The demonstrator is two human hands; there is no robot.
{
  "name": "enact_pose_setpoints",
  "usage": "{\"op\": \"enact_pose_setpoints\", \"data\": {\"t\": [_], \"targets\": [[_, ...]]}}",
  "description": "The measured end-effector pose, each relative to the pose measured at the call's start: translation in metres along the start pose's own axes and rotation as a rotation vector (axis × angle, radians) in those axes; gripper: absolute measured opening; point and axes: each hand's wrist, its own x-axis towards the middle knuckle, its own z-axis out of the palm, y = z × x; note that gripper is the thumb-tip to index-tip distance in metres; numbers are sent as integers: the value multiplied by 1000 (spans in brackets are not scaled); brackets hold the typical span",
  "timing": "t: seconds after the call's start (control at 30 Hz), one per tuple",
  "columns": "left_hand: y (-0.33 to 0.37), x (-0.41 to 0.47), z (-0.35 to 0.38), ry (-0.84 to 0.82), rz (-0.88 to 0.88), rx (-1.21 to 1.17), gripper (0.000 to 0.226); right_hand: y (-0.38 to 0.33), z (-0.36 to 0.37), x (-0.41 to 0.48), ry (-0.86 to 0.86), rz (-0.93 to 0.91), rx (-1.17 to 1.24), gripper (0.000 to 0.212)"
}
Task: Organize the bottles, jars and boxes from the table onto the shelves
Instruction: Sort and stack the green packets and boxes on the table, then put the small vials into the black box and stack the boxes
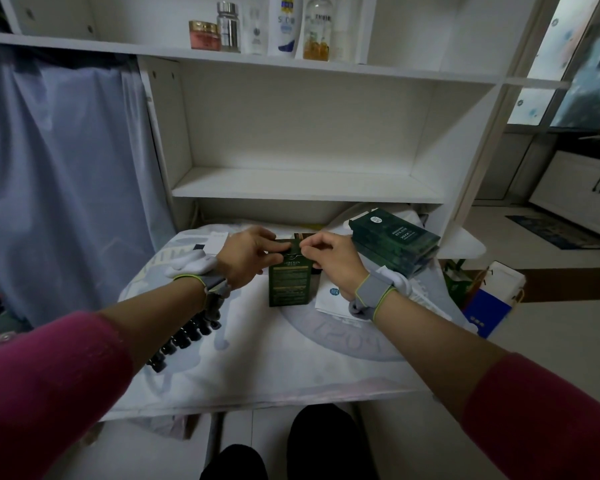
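While the green box (289, 284) is standing upright on the table (257, 368), just in front of the shelf unit, both hands are meeting at its top end. The left hand (250, 252) is pinching the top left corner with curled fingers and thumb. The right hand (329, 258) is pinching the top right corner in the same way, so neither hand is loose. I cannot tell if they are closing a flap or only taking hold, because the fingers are hiding the top edge.

The long axis of the box is running up and down, so the grip is sitting at the upper end and the body of the box is reaching down below the fingers. The middle shelf (305, 185) is lying straight behind the box and higher than it. I am therefore judging that the coming move is a lift up and forward, away from the person. Both hands are equally near, and the box is standing between them.

Both forearms are reaching forward and coming together, with the backs of the hands turned up. A stack of green boxes (395, 242) is lying just right of the right hand, and the right wrist is passing above a white flat packet (328, 299).
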Motion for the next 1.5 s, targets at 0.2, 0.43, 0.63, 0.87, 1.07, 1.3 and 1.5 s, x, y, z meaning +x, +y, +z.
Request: {"op": "enact_pose_setpoints", "data": {"t": [0.2,0.43,0.63,0.87,1.07,1.3,1.5], "targets": [[-3,-4,2,2,45,88,32,-1,0,3,13,63,-4,14],[-5,-5,3,-4,4,3,40,3,1,4,-33,31,-91,10],[-6,3,0,-23,-122,-239,38,0,-1,6,-126,9,-91,29],[-4,2,-10,-153,-382,-484,30,-5,-4,6,-138,198,32,23],[-17,-6,7,-278,-527,-399,30,21,9,0,-141,333,-92,30],[-24,-7,19,-254,-568,-385,28,57,18,18,-129,312,-187,87],[-24,-7,21,-255,-569,-374,29,52,19,16,-96,333,-227,60]]}}
